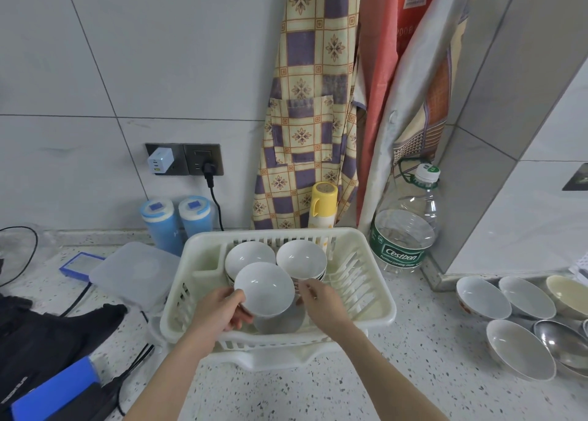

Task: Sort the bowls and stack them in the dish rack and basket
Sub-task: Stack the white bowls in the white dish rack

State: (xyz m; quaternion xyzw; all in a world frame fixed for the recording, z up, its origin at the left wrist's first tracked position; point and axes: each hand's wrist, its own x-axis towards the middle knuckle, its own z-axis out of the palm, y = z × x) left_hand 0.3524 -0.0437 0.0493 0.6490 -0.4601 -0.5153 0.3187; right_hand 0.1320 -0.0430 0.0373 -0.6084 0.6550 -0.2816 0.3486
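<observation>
A: State the position of the hands.

B: The left hand (222,309) grips the near rim of a white ceramic bowl (264,288), thumb on the rim and fingers curled beneath; the right hand (321,303) lies beside that bowl's right edge with fingers relaxed, holding nothing that can be seen.

A: Locate the held bowl.

B: It sits tilted inside the cream slotted plastic dish rack (378,306) on the speckled worktop (413,341); two further stacks of white bowls (300,258) stand behind it in the rack.

A: Remaining items?

B: A cluster of unsorted white bowls (518,347) lies on the worktop at the right, well apart from the rack; a clear water bottle with a green label (404,229) stands just behind the rack's right corner.
</observation>
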